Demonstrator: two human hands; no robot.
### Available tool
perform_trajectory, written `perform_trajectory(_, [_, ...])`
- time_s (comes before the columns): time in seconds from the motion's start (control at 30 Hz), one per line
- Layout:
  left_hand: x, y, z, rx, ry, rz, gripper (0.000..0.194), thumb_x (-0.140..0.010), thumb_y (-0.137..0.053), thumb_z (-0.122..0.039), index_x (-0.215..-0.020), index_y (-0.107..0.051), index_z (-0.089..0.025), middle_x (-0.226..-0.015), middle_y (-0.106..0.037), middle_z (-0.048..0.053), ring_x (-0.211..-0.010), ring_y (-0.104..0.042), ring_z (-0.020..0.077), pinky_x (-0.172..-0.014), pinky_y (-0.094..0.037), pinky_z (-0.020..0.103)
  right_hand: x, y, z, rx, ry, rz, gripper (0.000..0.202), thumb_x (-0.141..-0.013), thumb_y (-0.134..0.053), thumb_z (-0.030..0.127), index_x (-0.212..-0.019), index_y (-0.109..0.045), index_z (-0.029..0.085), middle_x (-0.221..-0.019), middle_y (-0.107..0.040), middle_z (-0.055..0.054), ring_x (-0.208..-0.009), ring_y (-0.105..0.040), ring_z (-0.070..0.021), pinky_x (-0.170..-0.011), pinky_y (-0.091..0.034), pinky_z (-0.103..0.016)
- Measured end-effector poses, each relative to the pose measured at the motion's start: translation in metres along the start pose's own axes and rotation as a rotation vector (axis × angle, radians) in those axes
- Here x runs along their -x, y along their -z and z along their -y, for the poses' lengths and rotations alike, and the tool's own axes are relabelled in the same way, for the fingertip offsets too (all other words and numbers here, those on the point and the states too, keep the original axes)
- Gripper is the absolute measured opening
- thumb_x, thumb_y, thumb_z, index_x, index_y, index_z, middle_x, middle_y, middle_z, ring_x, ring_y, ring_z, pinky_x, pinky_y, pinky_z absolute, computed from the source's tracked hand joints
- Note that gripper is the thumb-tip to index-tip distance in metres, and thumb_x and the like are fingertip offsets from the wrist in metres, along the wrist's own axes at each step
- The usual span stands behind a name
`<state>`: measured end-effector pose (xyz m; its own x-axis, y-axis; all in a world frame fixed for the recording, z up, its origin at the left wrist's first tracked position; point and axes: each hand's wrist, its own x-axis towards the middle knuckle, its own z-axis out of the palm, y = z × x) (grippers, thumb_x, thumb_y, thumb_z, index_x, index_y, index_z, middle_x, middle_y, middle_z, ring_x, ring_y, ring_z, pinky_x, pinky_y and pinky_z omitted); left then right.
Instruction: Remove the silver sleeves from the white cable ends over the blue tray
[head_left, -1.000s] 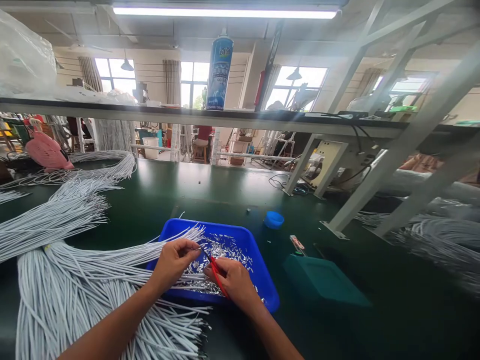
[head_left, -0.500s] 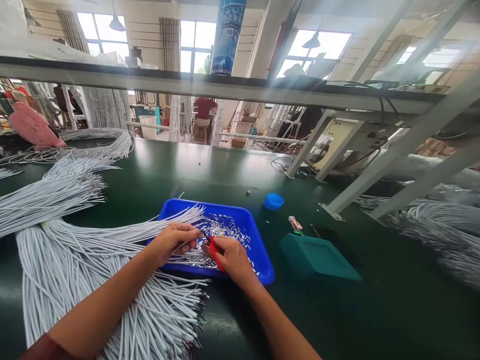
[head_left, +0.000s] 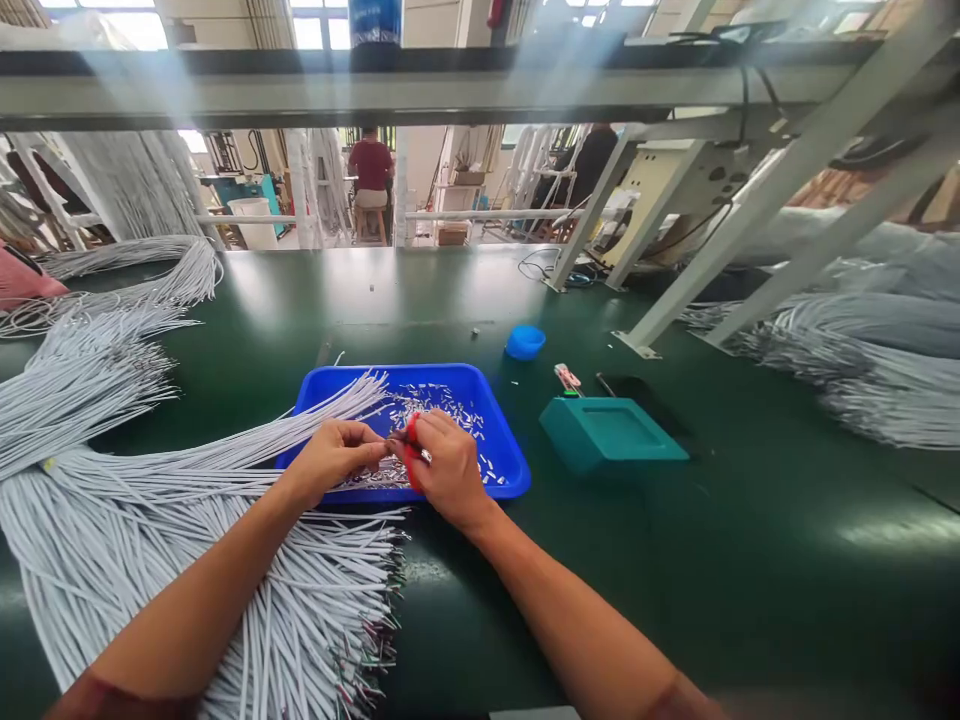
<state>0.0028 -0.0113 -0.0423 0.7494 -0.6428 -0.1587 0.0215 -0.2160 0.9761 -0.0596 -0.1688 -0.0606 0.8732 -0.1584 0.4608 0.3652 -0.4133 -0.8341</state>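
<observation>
Over a blue tray point(head_left: 516, 470) holding many small shiny metal pieces, my left hand point(head_left: 339, 458) is closed in a pinch; what lies between its fingertips is too small to name. My right hand point(head_left: 450, 468) is wrapped round red-handled scissors point(head_left: 412, 470), their short dark end touching or nearly touching my left fingertips. White cables point(head_left: 300, 430) reach over the tray's left part, and a larger bundle of white cables point(head_left: 187, 540) with dark-tipped ends spreads under and beside my left forearm.
Right of the tray are a small blue bowl point(head_left: 525, 342), a teal box point(head_left: 615, 435) and a pink-handled tool point(head_left: 567, 377). Metal struts point(head_left: 675, 270) stand on the right, with more cables point(head_left: 870, 370) behind. A person point(head_left: 371, 170) sits in the background.
The camera view has tilted down, so the table and tray sit higher in the picture. My right hand has turned and lifted slightly at the scissors, its fingers now more over the handles.
</observation>
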Motion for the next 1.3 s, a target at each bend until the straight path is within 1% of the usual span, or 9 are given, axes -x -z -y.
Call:
perform_trajectory(0.07, [0.000, 0.002, -0.002, 0.005, -0.026, 0.015, 0.029, -0.069, -0.069, -0.038, -0.064, -0.058, -0.011, -0.053, -0.053, -0.001, -0.047, -0.038, 0.0060, -0.044, -0.025, 0.019, 0.000, 0.000, 0.003, 0.051, 0.044, -0.031, 0.023, -0.075, -0.056, 0.032, -0.058, -0.050, 0.017, -0.064, -0.051, -0.003, -0.069, -0.046, -0.0162, -0.066, -0.037, -0.030])
perform_trajectory(0.23, [0.000, 0.006, -0.010, -0.028, -0.206, 0.112, 0.021, -0.070, -0.071, -0.029, -0.069, -0.060, -0.012, -0.060, -0.052, -0.002, -0.056, -0.041, 0.0074, -0.053, -0.031, 0.020, 0.000, -0.005, 0.004, -0.404, -0.221, 0.098, 0.034, -0.084, -0.042, 0.048, -0.065, -0.041, 0.020, -0.053, -0.040, 0.003, -0.049, -0.039, -0.0108, -0.048, -0.036, -0.024])
perform_trajectory(0.4, [-0.001, 0.007, -0.010, 0.000, -0.022, 0.099, 0.026, -0.069, -0.070, -0.035, -0.064, -0.057, -0.013, -0.056, -0.053, -0.002, -0.050, -0.041, 0.0068, -0.047, -0.029, 0.019, -0.004, 0.000, 0.005, -0.047, 0.106, -0.119, 0.034, -0.077, -0.055, 0.045, -0.058, -0.043, 0.019, -0.063, -0.048, -0.002, -0.068, -0.044, -0.0155, -0.066, -0.038, -0.029])
perform_trajectory(0.57, [-0.007, 0.009, -0.014, -0.112, 0.057, 0.068, 0.029, -0.068, -0.069, -0.040, -0.062, -0.059, -0.013, -0.057, -0.056, 0.000, -0.051, -0.044, 0.0077, -0.049, -0.033, 0.020, -0.017, 0.019, -0.005, -0.355, -0.143, -0.368, 0.038, -0.083, -0.045, 0.054, -0.067, -0.045, 0.020, -0.055, -0.040, 0.004, -0.050, -0.036, -0.0097, -0.050, -0.032, -0.023])
perform_trajectory(0.73, [-0.007, 0.015, -0.034, -0.325, -0.024, 0.104, 0.030, -0.071, -0.068, -0.037, -0.092, -0.067, -0.016, -0.081, -0.063, 0.004, -0.072, -0.054, 0.0124, -0.068, -0.043, 0.024, -0.021, 0.031, -0.019, -0.189, -0.216, -0.202, 0.048, -0.076, -0.051, 0.060, -0.056, -0.044, 0.017, -0.051, -0.033, 0.005, -0.050, -0.030, -0.0078, -0.047, -0.024, -0.023])
perform_trajectory(0.87, [0.010, 0.026, -0.037, -0.681, -0.081, 0.142, 0.060, -0.071, -0.067, -0.040, -0.127, -0.050, -0.024, -0.112, -0.058, 0.007, -0.101, -0.053, 0.0211, -0.086, -0.042, 0.033, -0.020, 0.030, -0.029, -0.091, -0.283, -0.156, 0.050, -0.075, -0.049, 0.062, -0.054, -0.043, 0.017, -0.052, -0.034, 0.004, -0.052, -0.031, -0.0082, -0.049, -0.022, -0.023])
perform_trajectory(1.03, [0.040, 0.038, -0.013, -0.950, -0.009, 0.123, 0.050, -0.073, -0.064, -0.043, -0.117, -0.056, -0.021, -0.116, -0.058, 0.008, -0.106, -0.052, 0.0252, -0.093, -0.039, 0.036, -0.020, 0.031, -0.037, -0.023, -0.380, -0.124, 0.047, -0.071, -0.053, 0.060, -0.053, -0.047, 0.017, -0.049, -0.036, 0.004, -0.051, -0.034, -0.0094, -0.048, -0.022, -0.024])
perform_trajectory(1.13, [0.058, 0.036, -0.001, -0.978, -0.088, 0.122, 0.038, -0.080, -0.058, -0.039, -0.113, -0.057, -0.021, -0.112, -0.059, 0.007, -0.103, -0.054, 0.0228, -0.092, -0.041, 0.034, -0.019, 0.031, -0.034, -0.016, -0.383, -0.105, 0.045, -0.070, -0.055, 0.058, -0.053, -0.048, 0.017, -0.048, -0.038, 0.004, -0.051, -0.036, -0.0096, -0.048, -0.023, -0.023])
perform_trajectory(1.3, [0.086, 0.026, 0.012, -1.137, -0.293, -0.073, 0.040, -0.082, -0.055, -0.039, -0.119, -0.054, -0.024, -0.124, -0.046, 0.009, -0.117, -0.041, 0.0272, -0.099, -0.036, 0.043, -0.018, 0.030, -0.031, 0.006, -0.382, -0.076, 0.042, -0.071, -0.055, 0.054, -0.052, -0.048, 0.017, -0.048, -0.039, 0.004, -0.050, -0.036, -0.0096, -0.048, -0.022, -0.023])
